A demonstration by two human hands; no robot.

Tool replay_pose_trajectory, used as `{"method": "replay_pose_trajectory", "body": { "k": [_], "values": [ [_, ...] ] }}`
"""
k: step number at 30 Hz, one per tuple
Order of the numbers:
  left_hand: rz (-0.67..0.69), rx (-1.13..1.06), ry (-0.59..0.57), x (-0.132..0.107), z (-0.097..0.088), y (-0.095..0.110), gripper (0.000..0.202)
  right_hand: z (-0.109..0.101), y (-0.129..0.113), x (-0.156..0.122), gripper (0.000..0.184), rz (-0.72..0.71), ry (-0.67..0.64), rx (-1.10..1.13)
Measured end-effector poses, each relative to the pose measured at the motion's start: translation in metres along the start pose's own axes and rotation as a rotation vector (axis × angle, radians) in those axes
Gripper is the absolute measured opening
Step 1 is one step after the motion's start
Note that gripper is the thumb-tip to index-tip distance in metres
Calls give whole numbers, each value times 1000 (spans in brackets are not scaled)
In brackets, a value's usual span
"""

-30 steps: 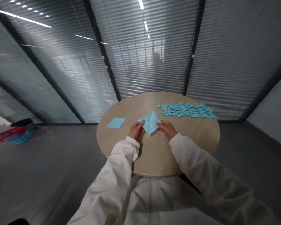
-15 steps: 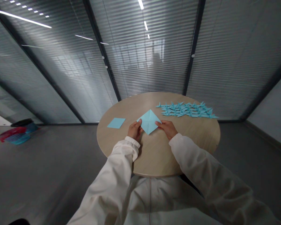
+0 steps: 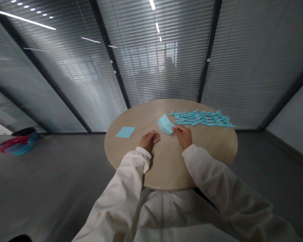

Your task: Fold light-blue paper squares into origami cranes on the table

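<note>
A light blue paper sheet (image 3: 166,124) curls up off the round wooden table (image 3: 166,164), pinched at its right corner by my right hand (image 3: 184,136). My left hand (image 3: 148,139) rests on the table just left of the sheet, fingers stretched out flat and holding nothing. Both arms wear white sleeves.
A flat blue paper square (image 3: 125,131) lies on the table's left side. A spread of several folded blue paper cranes (image 3: 202,118) covers the far right of the table. Glass walls with blinds stand behind. Coloured baskets (image 3: 19,143) sit on the floor far left.
My left hand let go of the sheet and settled on the table. My right hand lifted the sheet toward the right, so it now curls over instead of being spread between both hands.
</note>
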State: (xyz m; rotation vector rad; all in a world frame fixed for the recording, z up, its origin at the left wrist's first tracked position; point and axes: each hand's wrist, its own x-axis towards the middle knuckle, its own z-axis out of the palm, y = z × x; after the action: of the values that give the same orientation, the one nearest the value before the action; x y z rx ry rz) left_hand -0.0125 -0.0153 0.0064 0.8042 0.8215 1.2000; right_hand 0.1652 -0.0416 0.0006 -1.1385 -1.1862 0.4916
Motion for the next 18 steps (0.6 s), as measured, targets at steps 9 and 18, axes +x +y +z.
{"method": "replay_pose_trajectory", "body": {
  "k": [9, 18],
  "values": [
    [-57, -66, -264, -13, 12, 2, 31, 2, -1, -11, 23, -672, -265, -572],
    [54, -92, -176, -9, 12, 5, 17, 5, -9, -14, 21, -827, -432, -635]
  ]
}}
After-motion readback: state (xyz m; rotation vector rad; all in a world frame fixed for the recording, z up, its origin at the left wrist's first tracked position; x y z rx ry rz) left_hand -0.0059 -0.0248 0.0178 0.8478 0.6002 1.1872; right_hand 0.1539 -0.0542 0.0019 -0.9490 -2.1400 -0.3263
